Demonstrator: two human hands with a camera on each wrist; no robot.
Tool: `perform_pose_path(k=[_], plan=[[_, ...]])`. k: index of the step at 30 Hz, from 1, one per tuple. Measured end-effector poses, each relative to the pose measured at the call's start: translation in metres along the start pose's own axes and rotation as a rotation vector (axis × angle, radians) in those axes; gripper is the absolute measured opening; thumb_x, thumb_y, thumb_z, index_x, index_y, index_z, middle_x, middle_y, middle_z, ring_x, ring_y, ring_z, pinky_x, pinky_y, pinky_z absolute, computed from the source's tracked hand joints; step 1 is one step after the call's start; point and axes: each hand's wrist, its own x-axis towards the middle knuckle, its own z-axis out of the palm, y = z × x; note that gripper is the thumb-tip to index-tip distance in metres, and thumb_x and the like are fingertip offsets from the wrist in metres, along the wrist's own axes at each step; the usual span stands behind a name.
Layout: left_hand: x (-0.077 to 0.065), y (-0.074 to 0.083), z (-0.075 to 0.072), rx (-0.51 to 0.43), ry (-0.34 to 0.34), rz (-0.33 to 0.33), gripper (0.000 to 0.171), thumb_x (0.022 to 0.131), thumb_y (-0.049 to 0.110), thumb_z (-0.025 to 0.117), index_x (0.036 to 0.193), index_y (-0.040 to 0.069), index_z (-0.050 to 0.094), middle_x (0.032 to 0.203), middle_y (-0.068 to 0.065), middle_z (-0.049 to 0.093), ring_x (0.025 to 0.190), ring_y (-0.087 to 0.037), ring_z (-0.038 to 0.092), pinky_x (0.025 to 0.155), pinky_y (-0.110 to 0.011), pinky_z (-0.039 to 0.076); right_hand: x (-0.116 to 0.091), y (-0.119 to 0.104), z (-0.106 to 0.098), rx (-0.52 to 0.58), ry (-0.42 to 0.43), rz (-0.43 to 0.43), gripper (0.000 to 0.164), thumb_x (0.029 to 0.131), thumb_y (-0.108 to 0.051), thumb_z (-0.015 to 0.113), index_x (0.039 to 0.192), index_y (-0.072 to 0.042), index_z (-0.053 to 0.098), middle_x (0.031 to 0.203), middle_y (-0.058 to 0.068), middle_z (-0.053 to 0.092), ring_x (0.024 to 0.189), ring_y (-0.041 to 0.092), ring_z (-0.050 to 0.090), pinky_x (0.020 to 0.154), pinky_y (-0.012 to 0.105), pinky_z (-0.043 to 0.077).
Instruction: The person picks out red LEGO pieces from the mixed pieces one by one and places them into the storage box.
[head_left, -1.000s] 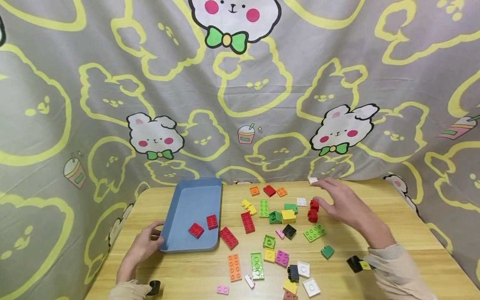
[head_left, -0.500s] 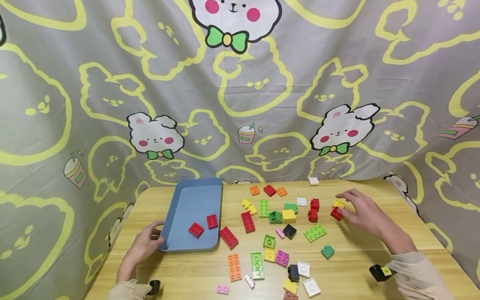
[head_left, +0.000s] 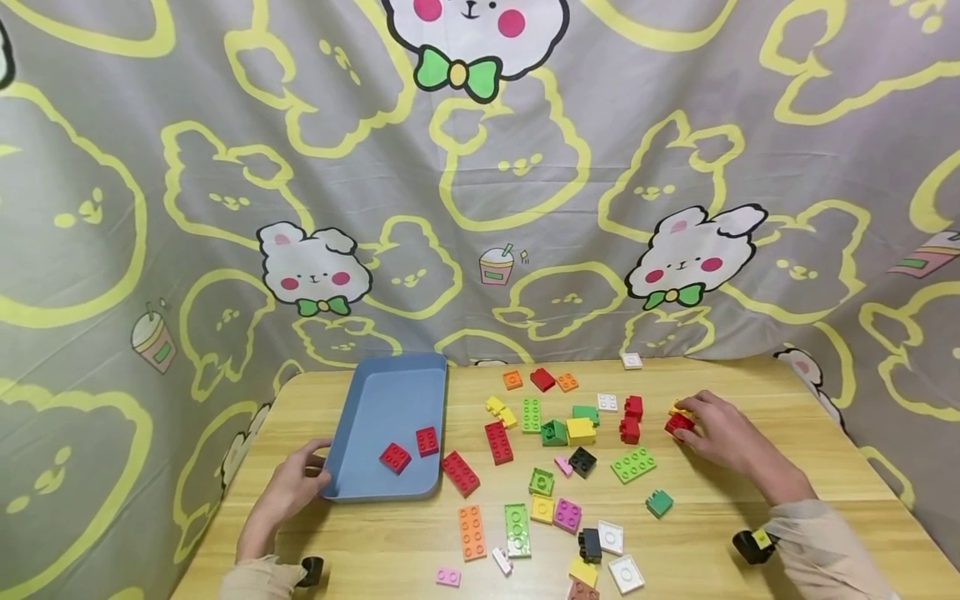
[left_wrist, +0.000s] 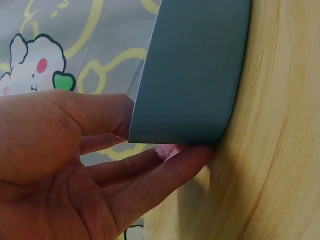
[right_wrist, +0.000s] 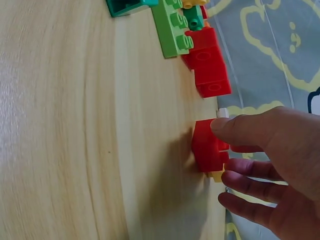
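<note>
My left hand (head_left: pixel 288 492) is at the near left corner of a blue tray (head_left: pixel 386 400). In the left wrist view its thumb reaches over the tray's rim, and the fingers lie against the outside. Two red bricks (head_left: pixel 394 457) lie inside the tray. At the right, my right hand (head_left: pixel 720 429) pinches a red brick (right_wrist: pixel 205 145); the thumb is on one face and the index finger is partly hidden behind it. A yellow brick (right_wrist: pixel 217 176) shows just beyond it, partly covered by the fingers in the head view.
Many loose bricks lie across the wooden table, among them two small red bricks (head_left: pixel 630 429), a lime brick (head_left: pixel 633 465), a dark green brick (head_left: pixel 659 502) and a long red brick (head_left: pixel 460 473). A patterned curtain (head_left: pixel 525 208) hangs behind the table's far edge.
My right hand moved right from the two small red bricks to the red and yellow bricks, then closed in on the red one. The left hand has stayed at the tray.
</note>
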Motion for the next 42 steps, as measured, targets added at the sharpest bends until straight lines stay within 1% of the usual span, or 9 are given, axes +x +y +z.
perform_pose_path(k=[3,10,15,24,32,42], plan=[[0.000,0.000,0.000,0.000,-0.001,-0.004,0.053,0.091,-0.006,0.060,0.143,-0.007,0.050,0.114,-0.028,0.065,0.105,-0.042,0.065,0.073,-0.039,0.058,0.001,0.000,0.001,-0.015,0.001,0.005,0.038,0.080,-0.009,0.086,0.109,0.009,0.070,0.099,0.019,0.063,0.080,0.027,0.062,0.070,0.046,0.055],[0.001,0.000,0.000,0.008,0.001,-0.001,0.052,0.092,-0.006,0.061,0.143,-0.008,0.050,0.113,-0.027,0.065,0.104,-0.042,0.065,0.074,-0.041,0.059,0.004,-0.003,0.004,-0.023,-0.013,0.015,0.036,0.078,-0.011,0.087,0.103,0.009,0.070,0.093,0.016,0.061,0.078,0.027,0.061,0.068,0.045,0.055],[0.000,0.000,0.000,0.000,-0.005,-0.002,0.052,0.092,-0.005,0.061,0.143,-0.007,0.050,0.114,-0.027,0.065,0.105,-0.042,0.065,0.075,-0.042,0.058,0.007,-0.008,0.008,-0.020,-0.007,0.019,0.031,0.077,-0.008,0.087,0.099,0.007,0.070,0.092,0.014,0.060,0.078,0.026,0.060,0.071,0.047,0.056],[0.001,-0.001,0.000,-0.006,-0.007,-0.004,0.053,0.091,-0.006,0.059,0.143,-0.008,0.049,0.114,-0.029,0.063,0.105,-0.043,0.064,0.073,-0.039,0.059,0.008,-0.009,0.012,-0.013,0.001,0.033,0.030,0.076,-0.003,0.086,0.099,0.008,0.070,0.092,0.015,0.058,0.078,0.028,0.061,0.072,0.048,0.057],[0.001,0.001,0.000,0.000,-0.008,-0.005,0.053,0.092,-0.005,0.059,0.144,-0.008,0.048,0.115,-0.031,0.064,0.106,-0.044,0.065,0.072,-0.038,0.059,0.009,-0.010,0.007,-0.017,0.057,0.004,0.029,0.075,-0.003,0.086,0.097,0.008,0.070,0.092,0.016,0.059,0.077,0.029,0.062,0.070,0.048,0.057],[0.000,0.000,-0.001,0.005,-0.016,-0.001,0.053,0.092,-0.005,0.059,0.144,-0.008,0.048,0.116,-0.031,0.064,0.107,-0.045,0.064,0.073,-0.041,0.059,0.011,-0.012,0.000,-0.011,0.032,0.013,0.030,0.076,-0.004,0.086,0.098,0.009,0.069,0.090,0.016,0.060,0.076,0.027,0.062,0.068,0.045,0.058]])
